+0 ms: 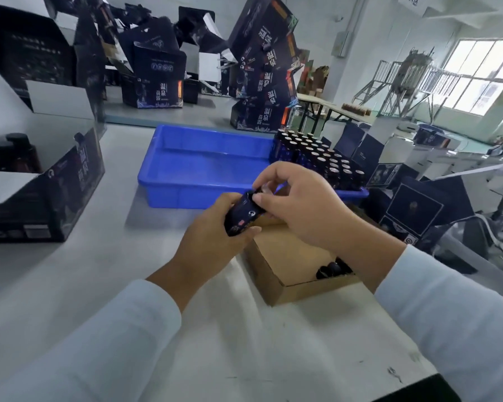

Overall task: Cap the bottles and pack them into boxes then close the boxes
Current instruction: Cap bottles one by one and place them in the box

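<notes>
My left hand [215, 227] grips a small dark bottle with a blue label [243, 217], tilted up to the right above the table. My right hand [296, 204] pinches the bottle's top, where the cap sits; the cap itself is hidden by my fingers. Under my hands lies an open brown cardboard box [276, 274] with a few black caps [331, 269] in its near right corner. Several uncapped dark bottles [317, 161] stand packed together at the right end of a blue plastic tray [201, 169].
An open dark printed box [44, 198] with bottles inside stands at the left on the grey table [70, 271]. More dark boxes are stacked at the back [265, 68] and lie folded at the right [413, 210]. The table's right edge runs close to the cardboard box.
</notes>
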